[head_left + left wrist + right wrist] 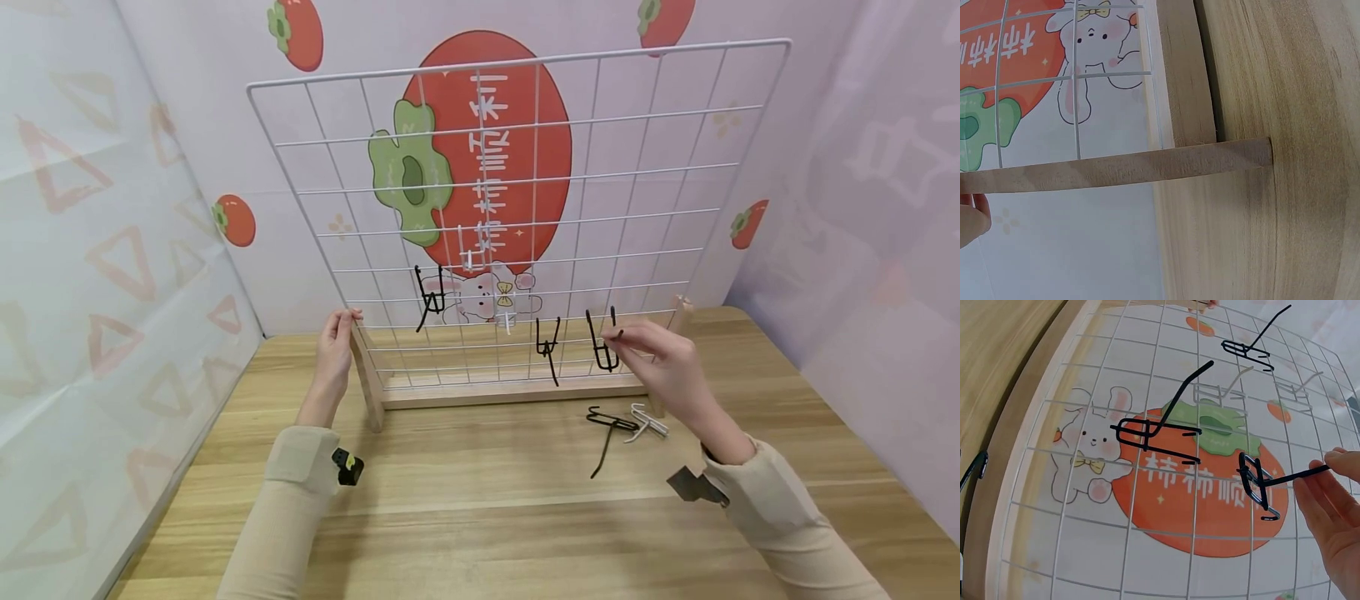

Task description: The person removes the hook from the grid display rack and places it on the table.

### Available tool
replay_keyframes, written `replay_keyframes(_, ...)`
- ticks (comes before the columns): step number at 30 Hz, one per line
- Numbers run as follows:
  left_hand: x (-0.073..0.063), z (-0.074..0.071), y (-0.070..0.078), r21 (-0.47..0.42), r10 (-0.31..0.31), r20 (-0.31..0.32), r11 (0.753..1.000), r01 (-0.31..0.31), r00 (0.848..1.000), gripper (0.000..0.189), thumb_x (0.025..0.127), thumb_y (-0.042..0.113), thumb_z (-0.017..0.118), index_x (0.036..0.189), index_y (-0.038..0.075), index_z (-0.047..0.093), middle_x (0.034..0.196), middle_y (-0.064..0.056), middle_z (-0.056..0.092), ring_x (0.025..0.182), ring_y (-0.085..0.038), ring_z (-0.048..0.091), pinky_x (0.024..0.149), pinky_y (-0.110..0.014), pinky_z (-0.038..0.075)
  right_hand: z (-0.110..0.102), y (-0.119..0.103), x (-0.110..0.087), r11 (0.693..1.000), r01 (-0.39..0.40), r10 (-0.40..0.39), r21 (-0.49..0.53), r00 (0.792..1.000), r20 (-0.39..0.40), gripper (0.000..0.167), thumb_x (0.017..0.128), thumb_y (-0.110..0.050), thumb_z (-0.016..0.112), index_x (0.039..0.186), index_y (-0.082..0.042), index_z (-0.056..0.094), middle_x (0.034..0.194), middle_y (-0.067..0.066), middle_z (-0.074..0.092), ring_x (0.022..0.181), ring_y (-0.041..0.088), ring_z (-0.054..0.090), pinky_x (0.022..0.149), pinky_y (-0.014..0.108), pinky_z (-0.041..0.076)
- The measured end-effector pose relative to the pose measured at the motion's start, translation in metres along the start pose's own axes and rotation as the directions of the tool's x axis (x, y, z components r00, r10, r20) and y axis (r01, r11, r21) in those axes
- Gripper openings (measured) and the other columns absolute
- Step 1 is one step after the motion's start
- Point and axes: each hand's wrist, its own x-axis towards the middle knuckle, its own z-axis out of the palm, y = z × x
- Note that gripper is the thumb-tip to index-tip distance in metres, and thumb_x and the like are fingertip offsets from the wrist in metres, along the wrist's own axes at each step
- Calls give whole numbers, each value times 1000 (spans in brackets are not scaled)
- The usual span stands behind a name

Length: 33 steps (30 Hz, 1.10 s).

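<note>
A white wire grid panel (pixel 517 63) leans back in a wooden stand (pixel 510 392). At the top of the stand's left upright (pixel 1116 170), my left hand (pixel 333 354) grips the wood between thumb and fingers. My right hand (pixel 671 367) pinches the prong of a black wire hook (pixel 1294 477) near its tip. That hook's frame lies against the lower right part of the grid. Left of it hang another black hook (pixel 547 348), a black hook (pixel 432 300) farther over, and two white hooks, one higher (pixel 471 260) and one lower (pixel 507 321).
On the wooden table (pixel 480 517), a loose black hook (pixel 611 421) and a loose white hook (pixel 649 419) lie below my right hand, in front of the stand. Behind the grid hangs a patterned backdrop (pixel 637 208), and a white curtain wall (pixel 82 250) borders the left side.
</note>
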Motion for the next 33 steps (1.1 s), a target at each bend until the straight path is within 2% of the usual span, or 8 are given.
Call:
replay_keyframes(10,0,0,-1,-3,9,-3,1000,-9,1000,19,94,27,38,88,12,49,100,9,50,118,-17,35,103,-27,22,5,4,-14,1000,-17,17,-5,1000,7,34,58,29,62,84,9,64,81,17,63,86,2,57,72,12,46)
replay_keyframes(14,0,0,-1,2,7,-12,1000,-7,1000,18,94,27,39,86,15,49,102,5,50,114,-13,37,102,-27,23,6,7,-21,1000,-30,30,-4,999,15,36,57,30,62,85,8,64,81,16,63,85,2,57,72,12,46)
replay_keyframes(17,0,0,-1,7,4,-14,1000,-4,1000,18,94,27,38,86,15,49,108,-2,49,113,-11,38,102,-26,23,6,8,-27,999,-39,38,12,999,29,17,70,17,64,86,9,64,82,16,63,86,1,57,72,12,47)
replay_keyframes(19,0,1,-1,3,3,-12,1000,-3,1000,18,95,26,38,87,14,49,111,-7,48,113,-10,38,102,-26,23,6,9,-30,999,-39,39,11,999,36,14,73,12,64,86,8,63,82,15,63,87,1,58,72,12,47)
replay_keyframes(22,0,1,0,-5,3,-5,1000,-3,1000,18,95,26,38,88,12,48,110,-6,48,114,-11,37,102,-26,22,7,8,-33,999,-50,50,-1,998,44,18,70,16,64,85,8,64,82,15,63,86,0,57,71,12,47)
replay_keyframes(25,0,1,0,-14,7,-10,1000,-8,1000,18,94,26,39,87,14,49,105,1,49,114,-12,38,103,-27,22,8,7,-36,997,-77,77,-10,996,54,36,57,29,63,85,6,64,81,14,63,86,-2,57,70,11,47)
replay_keyframes(27,0,1,0,-18,12,-12,1000,-13,1000,18,94,26,39,85,15,50,101,4,50,113,-12,38,103,-27,22,8,8,-39,995,-94,95,-13,993,65,37,57,29,63,85,6,64,81,14,63,85,-3,56,69,11,47)
replay_keyframes(33,0,1,-1,-16,18,-13,1000,-18,1000,19,94,26,39,86,13,50,106,-2,49,115,-14,37,103,-29,21,14,13,-51,995,-101,102,-12,989,107,32,59,25,66,85,6,64,81,14,63,79,7,60,67,11,47)
